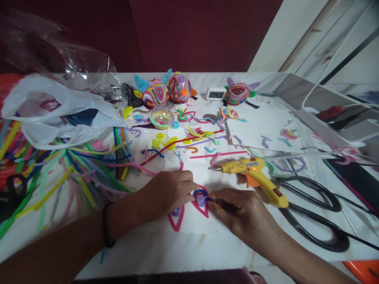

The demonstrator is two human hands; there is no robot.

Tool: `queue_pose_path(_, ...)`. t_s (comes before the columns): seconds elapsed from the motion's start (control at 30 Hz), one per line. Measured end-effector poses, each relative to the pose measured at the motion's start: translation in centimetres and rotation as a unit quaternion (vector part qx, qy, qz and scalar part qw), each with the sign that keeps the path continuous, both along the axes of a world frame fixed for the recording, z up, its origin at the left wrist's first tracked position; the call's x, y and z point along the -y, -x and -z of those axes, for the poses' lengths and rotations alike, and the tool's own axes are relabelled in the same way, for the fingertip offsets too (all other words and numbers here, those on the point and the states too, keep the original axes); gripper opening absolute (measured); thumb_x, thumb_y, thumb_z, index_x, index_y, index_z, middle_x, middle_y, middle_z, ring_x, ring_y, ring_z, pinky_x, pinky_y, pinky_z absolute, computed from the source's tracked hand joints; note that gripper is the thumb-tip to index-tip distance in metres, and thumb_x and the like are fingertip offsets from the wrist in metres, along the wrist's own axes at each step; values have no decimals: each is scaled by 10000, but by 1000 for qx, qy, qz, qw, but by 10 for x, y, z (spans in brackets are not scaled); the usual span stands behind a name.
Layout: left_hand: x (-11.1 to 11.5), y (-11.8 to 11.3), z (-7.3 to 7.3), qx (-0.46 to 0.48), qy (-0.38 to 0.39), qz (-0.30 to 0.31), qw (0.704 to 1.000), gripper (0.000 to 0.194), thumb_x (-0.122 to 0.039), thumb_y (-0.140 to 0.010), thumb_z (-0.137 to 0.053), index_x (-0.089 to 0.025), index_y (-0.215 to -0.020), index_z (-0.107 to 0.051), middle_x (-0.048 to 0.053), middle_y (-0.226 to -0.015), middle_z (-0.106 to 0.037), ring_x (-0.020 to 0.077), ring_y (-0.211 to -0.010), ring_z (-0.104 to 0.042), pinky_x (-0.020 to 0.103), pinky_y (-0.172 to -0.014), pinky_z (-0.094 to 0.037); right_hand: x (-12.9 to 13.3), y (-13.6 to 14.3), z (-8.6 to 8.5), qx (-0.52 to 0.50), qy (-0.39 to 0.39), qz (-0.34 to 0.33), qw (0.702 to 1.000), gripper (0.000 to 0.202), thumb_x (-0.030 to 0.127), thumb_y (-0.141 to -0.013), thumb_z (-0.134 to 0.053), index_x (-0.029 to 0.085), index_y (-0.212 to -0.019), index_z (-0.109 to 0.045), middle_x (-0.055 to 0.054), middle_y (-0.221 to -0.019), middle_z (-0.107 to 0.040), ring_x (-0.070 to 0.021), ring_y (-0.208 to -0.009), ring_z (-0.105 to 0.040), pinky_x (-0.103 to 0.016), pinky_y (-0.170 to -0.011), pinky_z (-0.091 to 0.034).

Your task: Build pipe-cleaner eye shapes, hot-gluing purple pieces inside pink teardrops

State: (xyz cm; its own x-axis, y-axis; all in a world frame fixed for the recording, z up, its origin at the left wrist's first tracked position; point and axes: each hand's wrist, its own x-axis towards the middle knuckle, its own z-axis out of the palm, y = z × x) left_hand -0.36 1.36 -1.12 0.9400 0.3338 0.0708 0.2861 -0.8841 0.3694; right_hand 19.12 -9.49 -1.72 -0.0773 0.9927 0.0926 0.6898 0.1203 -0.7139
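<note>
My left hand (168, 194), with a black band on the wrist, presses closed fingertips on the left edge of a pink, leaf-shaped pipe-cleaner piece (205, 213). Inside that outline sit a purple coil (201, 200) and a blue pipe cleaner (196, 193) curving over its top. My right hand (237, 207) pinches the blue strand at the coil's right side; its fingertips partly hide it. A second pink leaf-shaped outline (177, 227) with a purple coil lies under my left hand, partly covered. Both pieces rest on a white sheet (189, 225).
A yellow glue gun (260, 177) and black-handled scissors (316, 232) lie right of my right hand. Pipe cleaners (79, 169) spread at left beside a white plastic bag (59, 106). Behind stand a clear bowl (161, 117), decorated balls (154, 93) and a digital clock (216, 94).
</note>
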Motion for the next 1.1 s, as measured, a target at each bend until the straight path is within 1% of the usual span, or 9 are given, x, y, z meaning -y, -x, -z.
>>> queue_pose_path(0.27, -1, -2, 1, -1, 19, -2, 1000, 139, -161, -942, -516, -173, -978, -650, 26, -938, -610, 153, -837, -605, 242, -736, -461, -2, 1, -1, -1, -1, -7, 1000, 212, 281, -864, -549, 184, -755, -703, -8, -575, -600, -114, -487, -464, -222, -420, -349)
queue_pose_path(0.43, -1, -1, 0, 3, 23, -1, 1000, 135, -162, -941, -518, -178, -979, -647, 24, -946, -614, 152, -840, -605, 243, -733, -456, -1, 0, -3, 12, 0, -19, 1000, 225, 273, -870, -531, 181, -772, -712, -19, -603, -617, -116, -498, -492, -226, -439, -371)
queue_pose_path(0.57, -2, 0, 0, 7, 28, 13, 1000, 151, -158, -955, -495, -165, -988, -642, 28, -941, -611, 152, -853, -603, 244, -742, -458, -2, -1, -2, 14, -4, -24, 1000, 239, 271, -887, -518, 181, -800, -722, -32, -637, -633, -118, -508, -512, -226, -450, -387)
queue_pose_path(0.73, -2, 0, 1, 1, 27, 4, 1000, 159, -164, -958, -485, -175, -984, -641, 25, -954, -613, 146, -861, -600, 237, -761, -459, -2, 0, 0, 30, -29, -29, 999, 230, 259, -896, -515, 191, -797, -711, -22, -630, -617, -109, -493, -487, -220, -444, -365)
queue_pose_path(0.87, -2, 0, 0, 3, 24, 10, 1000, 160, -174, -964, -483, -174, -987, -641, 26, -953, -615, 149, -866, -599, 241, -755, -453, -2, 0, 0, 24, -26, -23, 999, 218, 261, -888, -521, 194, -809, -713, -27, -647, -629, -113, -502, -502, -223, -450, -374)
queue_pose_path(1.1, -1, -1, 0, -2, 27, 3, 1000, 150, -169, -956, -496, -176, -997, -641, 23, -956, -611, 148, -856, -602, 242, -761, -458, -4, 2, -1, 20, -20, -8, 1000, 243, 267, -878, -525, 183, -722, -692, -11, -591, -586, -115, -498, -489, -228, -445, -365)
